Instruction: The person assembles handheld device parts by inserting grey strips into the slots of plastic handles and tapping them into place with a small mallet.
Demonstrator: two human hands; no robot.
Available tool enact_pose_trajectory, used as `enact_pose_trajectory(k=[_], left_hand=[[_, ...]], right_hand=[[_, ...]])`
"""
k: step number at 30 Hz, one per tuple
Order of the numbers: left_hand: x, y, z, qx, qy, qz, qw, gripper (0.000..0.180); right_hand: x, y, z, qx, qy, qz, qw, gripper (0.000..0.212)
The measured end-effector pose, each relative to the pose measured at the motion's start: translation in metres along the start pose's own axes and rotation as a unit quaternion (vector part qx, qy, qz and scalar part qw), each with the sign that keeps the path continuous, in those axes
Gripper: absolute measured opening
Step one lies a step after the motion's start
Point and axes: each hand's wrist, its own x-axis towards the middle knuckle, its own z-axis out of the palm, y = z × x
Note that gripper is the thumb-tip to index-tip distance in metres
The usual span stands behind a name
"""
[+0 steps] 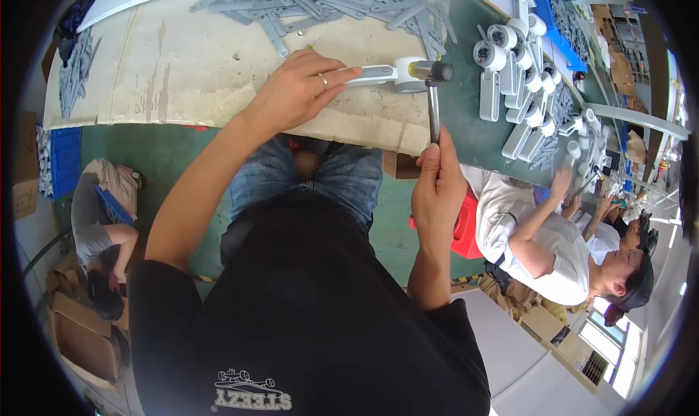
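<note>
My left hand [295,88] is closed around the handle of a white part with a grey strip along it [378,72]. The round white end of this part points right, over the cardboard-covered table top [196,74]. My right hand [439,179] grips the dark handle of a small hammer [434,103]. The hammer's head, with a black face, is at the round end of the white part; whether the two touch, I cannot tell. Beyond my left hand lies a large heap of flat grey strips [328,0].
Several white parts with round heads [513,88] lie on the green surface at right, beside a blue bin [557,30]. A co-worker in white [546,248] sits to my right, near a red stool [467,230]. Another person [95,219] bends at left near an open cardboard box [87,347].
</note>
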Motion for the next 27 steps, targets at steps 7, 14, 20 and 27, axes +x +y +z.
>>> enact_pose_trajectory(k=[7, 14, 20, 27], left_hand=[[-0.003, 0.005, -0.002, 0.031, -0.001, 0.012, 0.999, 0.040], [-0.001, 0.003, -0.002, 0.041, -0.008, 0.023, 0.999, 0.043], [-0.003, 0.003, 0.000, 0.042, -0.014, 0.019, 0.999, 0.043], [-0.001, 0.004, 0.001, 0.062, -0.005, 0.028, 0.998, 0.043]], right_hand=[[-0.005, -0.005, 0.003, -0.042, 0.084, -0.075, 0.993, 0.036], [0.008, 0.002, 0.011, -0.031, 0.089, -0.119, 0.988, 0.036], [0.006, 0.004, 0.008, -0.110, 0.031, -0.080, 0.990, 0.039], [0.003, 0.012, 0.020, -0.168, 0.053, -0.101, 0.979, 0.038]])
